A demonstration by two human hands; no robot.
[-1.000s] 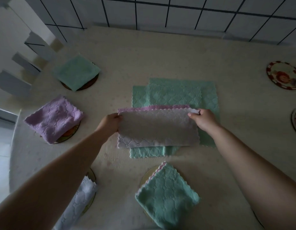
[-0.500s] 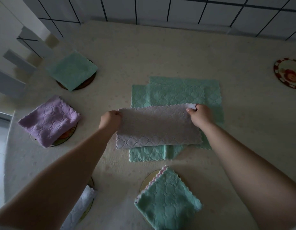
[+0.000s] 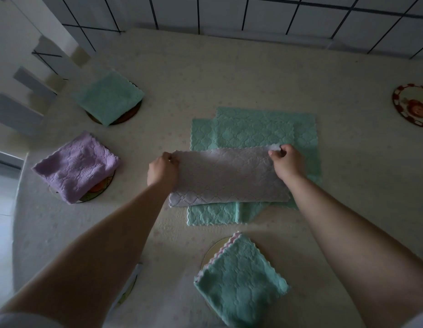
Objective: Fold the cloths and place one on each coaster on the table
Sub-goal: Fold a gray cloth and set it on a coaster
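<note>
We pinch the grey cloth at its far corners with our left hand and right hand; it lies half-folded over the green cloths, soft and limp, so corners suit best.

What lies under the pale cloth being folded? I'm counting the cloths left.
Under the pale cloth, held by the left hand and right hand, lie flat green cloths, at least two overlapping. Anything beneath those is covered.
</note>
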